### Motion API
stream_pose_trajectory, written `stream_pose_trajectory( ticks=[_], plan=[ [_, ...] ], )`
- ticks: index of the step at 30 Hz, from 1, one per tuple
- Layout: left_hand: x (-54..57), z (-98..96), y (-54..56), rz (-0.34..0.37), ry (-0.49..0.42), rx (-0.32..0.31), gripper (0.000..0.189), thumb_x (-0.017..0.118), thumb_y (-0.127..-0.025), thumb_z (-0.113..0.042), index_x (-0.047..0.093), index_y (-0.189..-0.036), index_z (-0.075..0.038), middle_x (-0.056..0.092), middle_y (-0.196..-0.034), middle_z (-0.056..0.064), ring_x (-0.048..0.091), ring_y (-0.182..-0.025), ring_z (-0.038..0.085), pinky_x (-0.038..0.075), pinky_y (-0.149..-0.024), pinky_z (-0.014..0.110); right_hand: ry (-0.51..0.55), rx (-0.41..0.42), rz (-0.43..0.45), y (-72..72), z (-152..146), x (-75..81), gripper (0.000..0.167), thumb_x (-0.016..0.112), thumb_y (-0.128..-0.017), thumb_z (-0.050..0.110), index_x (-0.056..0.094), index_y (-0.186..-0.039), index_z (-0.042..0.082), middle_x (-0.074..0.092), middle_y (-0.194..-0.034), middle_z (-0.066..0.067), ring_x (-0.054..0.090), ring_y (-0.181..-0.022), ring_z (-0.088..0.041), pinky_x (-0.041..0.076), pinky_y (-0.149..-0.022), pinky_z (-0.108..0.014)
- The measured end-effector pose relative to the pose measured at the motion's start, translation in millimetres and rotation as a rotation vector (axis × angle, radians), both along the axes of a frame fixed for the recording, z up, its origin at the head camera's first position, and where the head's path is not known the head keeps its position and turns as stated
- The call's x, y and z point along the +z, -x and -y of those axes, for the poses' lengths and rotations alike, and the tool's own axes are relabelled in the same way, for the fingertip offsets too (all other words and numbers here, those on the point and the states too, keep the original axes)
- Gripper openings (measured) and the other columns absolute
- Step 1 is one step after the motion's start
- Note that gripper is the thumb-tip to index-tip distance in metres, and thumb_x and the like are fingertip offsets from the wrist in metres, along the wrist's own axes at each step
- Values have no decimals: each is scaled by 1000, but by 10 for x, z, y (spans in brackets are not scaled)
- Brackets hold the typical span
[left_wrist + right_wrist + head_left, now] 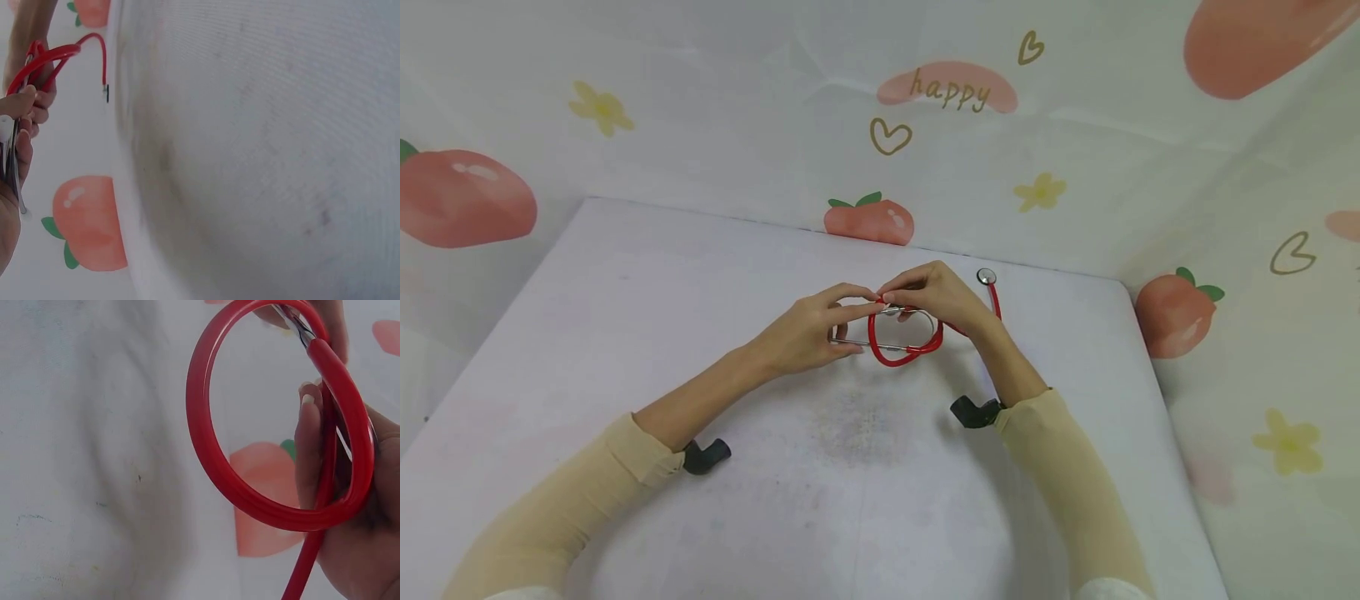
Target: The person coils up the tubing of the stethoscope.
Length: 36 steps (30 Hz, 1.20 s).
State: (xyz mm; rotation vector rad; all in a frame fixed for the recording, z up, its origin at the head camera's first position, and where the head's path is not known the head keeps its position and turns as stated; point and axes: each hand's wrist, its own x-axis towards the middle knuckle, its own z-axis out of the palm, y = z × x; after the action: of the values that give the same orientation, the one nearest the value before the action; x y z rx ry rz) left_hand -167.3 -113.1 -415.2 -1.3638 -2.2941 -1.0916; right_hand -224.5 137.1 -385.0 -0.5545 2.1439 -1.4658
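Observation:
A stethoscope with red tubing (874, 335) and metal ear tubes (891, 347) is held above the table between both hands. My left hand (805, 333) grips the metal ear tubes, its fingers reaching toward the right hand. Beside it, my right hand (951, 298) pinches the red tubing near the metal part. The tubing is bent into a loop (199, 406), large in the right wrist view. Its round chest piece (987, 277) lies out to the right, behind the right wrist. In the left wrist view the chest piece (106, 94) dangles at the tubing's end.
The white table (820, 500) lies under both arms and has grey smudges. A white cloth with printed peaches (869, 221) stands behind and to the right. Black curved pieces (706, 457) stick out from the cuffs.

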Motion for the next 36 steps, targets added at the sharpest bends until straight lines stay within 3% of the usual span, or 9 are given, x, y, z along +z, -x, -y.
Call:
stream_pose_trajectory(
  ticks=[9, 13, 16, 21, 26, 32, 36],
  plan=[
    [9, -5, -6, 29, -48, -14, 63, 89, -72, -4, 65, -130, -3, 59, -134, 8, 55, -64, 6, 48, -58, 19, 11, 42, 109, 94, -99, -92, 28, 66, -97, 25, 74, -118, 8, 74, -109, -8, 64, -101, -36, 57, -83, -38],
    [28, 16, 2, 63, -67, -2, 61, 88, -74, -4, 65, -130, -4, 59, -134, 7, 56, -65, 6, 49, -58, 21, 75, 0, 216, 124, -165, -190, 28, 65, -97, 24, 73, -119, 8, 72, -112, -12, 65, -101, -35, 55, -84, -36],
    [57, 35, 17, 78, -91, 23, 59, 87, -75, -6, 65, -131, -5, 60, -134, 6, 58, -65, 6, 50, -57, 23, 127, -51, 246, 104, -193, -263, 29, 65, -97, 24, 73, -119, 7, 70, -113, -18, 65, -97, -39, 55, -83, -37],
    [92, 63, 37, 108, -121, 52, 59, 85, -78, -8, 64, -133, -8, 59, -136, 5, 59, -67, 5, 50, -56, 23, 127, -102, 117, 33, -153, -355, 33, 65, -97, 29, 74, -113, 2, 66, -111, -29, 66, -89, -36, 58, -79, -35],
    [89, 62, 37, 120, -129, 55, 59, 85, -78, -7, 64, -133, -7, 58, -137, 5, 60, -68, 5, 51, -57, 23, 53, -127, -6, -69, -72, -343, 37, 62, -99, 32, 72, -114, 0, 69, -108, -25, 69, -88, -29, 55, -76, -28],
    [90, 56, 44, 112, -148, 65, 54, 85, -77, -5, 66, -128, -4, 59, -135, 6, 62, -69, 6, 53, -58, 24, 44, -172, -7, -211, 20, -242, 33, 60, -100, 22, 68, -126, 2, 74, -107, -14, 68, -100, -37, 56, -85, -31],
    [89, 53, 60, 116, -175, 61, 51, 84, -77, -2, 68, -126, -3, 60, -134, 7, 64, -71, 6, 53, -57, 22, 71, -209, 16, -215, 43, -325, 34, 62, -99, 23, 68, -125, 3, 75, -105, -10, 65, -109, -37, 55, -84, -30]
  ],
)
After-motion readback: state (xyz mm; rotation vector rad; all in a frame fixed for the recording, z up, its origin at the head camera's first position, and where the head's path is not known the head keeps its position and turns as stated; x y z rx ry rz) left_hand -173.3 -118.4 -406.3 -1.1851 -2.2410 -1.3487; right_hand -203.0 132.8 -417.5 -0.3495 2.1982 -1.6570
